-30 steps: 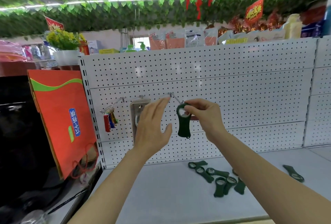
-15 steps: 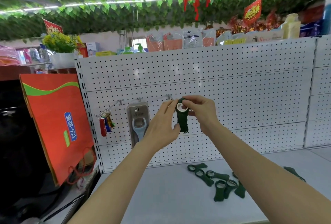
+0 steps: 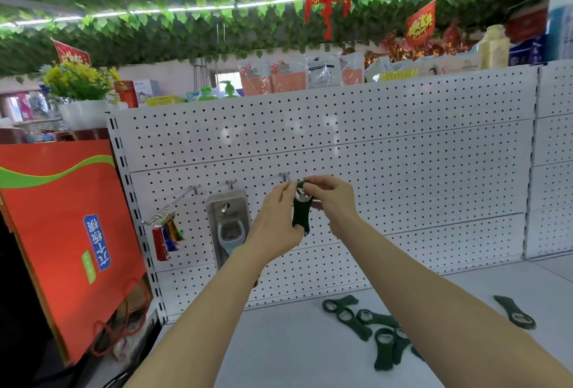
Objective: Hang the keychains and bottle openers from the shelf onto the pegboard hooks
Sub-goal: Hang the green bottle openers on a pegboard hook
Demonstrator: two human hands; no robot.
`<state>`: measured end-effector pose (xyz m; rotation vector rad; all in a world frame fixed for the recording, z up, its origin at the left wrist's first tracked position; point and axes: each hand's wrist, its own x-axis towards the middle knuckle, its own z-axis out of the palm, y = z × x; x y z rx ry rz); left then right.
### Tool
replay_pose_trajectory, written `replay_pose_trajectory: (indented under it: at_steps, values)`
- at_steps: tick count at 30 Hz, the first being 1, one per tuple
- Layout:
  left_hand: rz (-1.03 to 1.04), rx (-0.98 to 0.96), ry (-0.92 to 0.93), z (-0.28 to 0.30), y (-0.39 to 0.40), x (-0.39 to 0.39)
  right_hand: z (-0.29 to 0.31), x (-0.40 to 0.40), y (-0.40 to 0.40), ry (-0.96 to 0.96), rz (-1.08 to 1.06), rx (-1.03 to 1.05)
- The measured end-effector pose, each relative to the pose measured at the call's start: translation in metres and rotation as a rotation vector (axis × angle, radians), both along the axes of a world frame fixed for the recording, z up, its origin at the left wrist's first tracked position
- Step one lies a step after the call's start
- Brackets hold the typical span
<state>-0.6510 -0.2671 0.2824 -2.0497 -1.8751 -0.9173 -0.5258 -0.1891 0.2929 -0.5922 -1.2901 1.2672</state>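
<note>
A dark green bottle opener [image 3: 300,212] hangs upright in front of the white pegboard [image 3: 403,155], its ring end up by the third hook [image 3: 284,175]. My right hand [image 3: 333,201] pinches the ring end from the right. My left hand [image 3: 277,220] has its fingertips on the ring from the left. Several more green openers [image 3: 372,330] lie in a loose pile on the white shelf [image 3: 279,350], and one [image 3: 514,311] lies apart at the right. Keychains [image 3: 166,232] hang on the left hook. A packaged blue opener [image 3: 229,223] hangs on the middle hook.
A large red paper bag [image 3: 62,232] stands against the shelf's left end post. Packaged goods and bottles line the top of the pegboard. A second pegboard panel [image 3: 555,155] continues to the right.
My left hand rose from beside the opener and closed its fingertips on the ring end. Both hands lifted the opener slightly toward the third hook.
</note>
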Motion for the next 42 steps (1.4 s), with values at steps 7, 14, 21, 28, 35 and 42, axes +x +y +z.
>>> replay_pose_trajectory:
  at_steps: [7,14,21,28,35,42]
  values:
    - [0.010,-0.039,-0.008,0.002,0.004,-0.002,-0.005,0.000,0.010,-0.090,-0.082,0.045]
    - [0.119,0.045,-0.024,-0.023,-0.019,0.000,-0.021,0.039,0.008,-0.424,-0.375,0.273]
    - [-0.017,0.369,0.075,-0.093,-0.061,0.030,-0.076,0.121,-0.002,-1.002,-0.658,0.475]
    - [-0.133,0.043,0.220,-0.156,-0.024,0.098,-0.136,0.223,0.005,-1.270,-0.689,0.364]
    - [0.028,-0.367,0.161,-0.221,0.049,0.158,-0.192,0.318,0.038,-1.430,-0.592,0.239]
    - [0.180,-0.685,0.090,-0.279,0.094,0.184,-0.239,0.399,0.079,-1.535,-0.566,0.167]
